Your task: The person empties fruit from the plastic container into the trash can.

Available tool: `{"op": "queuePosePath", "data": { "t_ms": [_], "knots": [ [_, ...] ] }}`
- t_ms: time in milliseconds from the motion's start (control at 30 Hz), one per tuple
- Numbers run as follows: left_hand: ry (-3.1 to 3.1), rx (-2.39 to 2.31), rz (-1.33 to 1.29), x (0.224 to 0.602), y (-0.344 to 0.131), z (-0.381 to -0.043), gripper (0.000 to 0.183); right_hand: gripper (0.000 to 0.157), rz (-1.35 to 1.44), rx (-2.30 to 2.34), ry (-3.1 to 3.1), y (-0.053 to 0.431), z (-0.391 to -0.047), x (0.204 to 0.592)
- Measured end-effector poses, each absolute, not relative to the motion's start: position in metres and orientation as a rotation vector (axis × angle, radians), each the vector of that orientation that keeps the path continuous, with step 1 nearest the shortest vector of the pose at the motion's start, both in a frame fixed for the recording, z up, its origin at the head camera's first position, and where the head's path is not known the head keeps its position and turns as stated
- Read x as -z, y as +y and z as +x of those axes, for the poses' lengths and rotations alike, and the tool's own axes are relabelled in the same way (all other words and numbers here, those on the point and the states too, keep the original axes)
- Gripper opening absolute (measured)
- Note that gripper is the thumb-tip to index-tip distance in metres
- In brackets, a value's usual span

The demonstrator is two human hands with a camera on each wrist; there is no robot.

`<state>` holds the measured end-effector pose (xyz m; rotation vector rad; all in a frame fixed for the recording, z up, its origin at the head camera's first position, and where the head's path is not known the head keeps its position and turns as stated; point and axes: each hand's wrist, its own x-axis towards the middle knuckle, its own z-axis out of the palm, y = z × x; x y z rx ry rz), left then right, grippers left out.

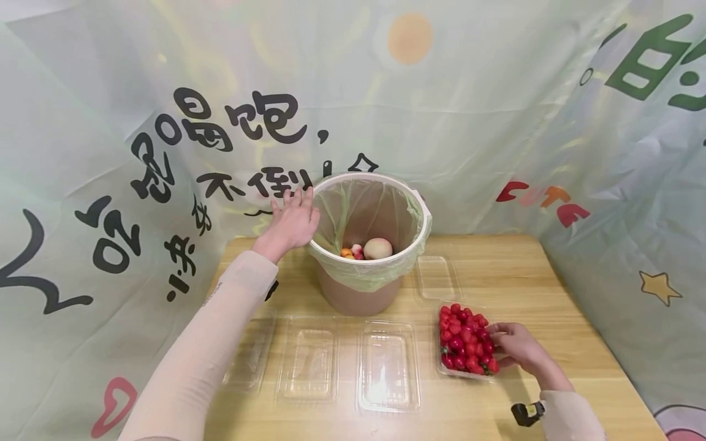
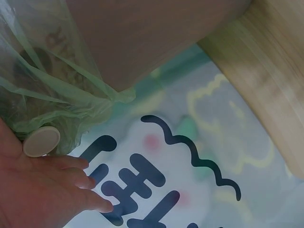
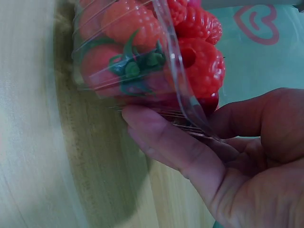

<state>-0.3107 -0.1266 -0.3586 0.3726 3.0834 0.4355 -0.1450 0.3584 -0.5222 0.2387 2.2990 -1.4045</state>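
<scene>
My left hand (image 1: 295, 220) is at the left rim of a brown bin (image 1: 353, 297), its fingers extended. A pale round knob (image 2: 42, 141) shows beside that hand in the left wrist view. Green plastic liner (image 1: 369, 278) folds over the bin's white rim. Inside lie a peach (image 1: 377, 248) and small orange and red fruits. With my right hand (image 1: 518, 346) I hold the right side of a clear plastic box (image 1: 469, 375), thumb and fingers around its edge. Red raspberries (image 3: 202, 66), cherries and a tomato with green leaves (image 3: 102, 69) fill the box.
Clear plastic trays (image 1: 388, 367) lie in front of the bin, another tray (image 1: 309, 364) beside them, and one lid-like tray (image 1: 436, 278) to the bin's right. Printed cloth walls (image 1: 469, 153) enclose the wooden table (image 1: 496, 263) at the back and sides.
</scene>
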Motion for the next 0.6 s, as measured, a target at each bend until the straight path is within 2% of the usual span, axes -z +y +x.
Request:
{"op": "queuePosePath", "data": {
  "t_ms": [367,600],
  "knots": [
    [3.087,-0.427,0.372,0.357,-0.127,-0.309,0.068,0.038,0.219,1.428,2.295,0.363,-0.142,0.514],
    [3.087,-0.427,0.372,0.357,-0.127,-0.31,0.068,0.037,0.173,1.453,2.293,0.363,-0.143,0.496]
  ]
}}
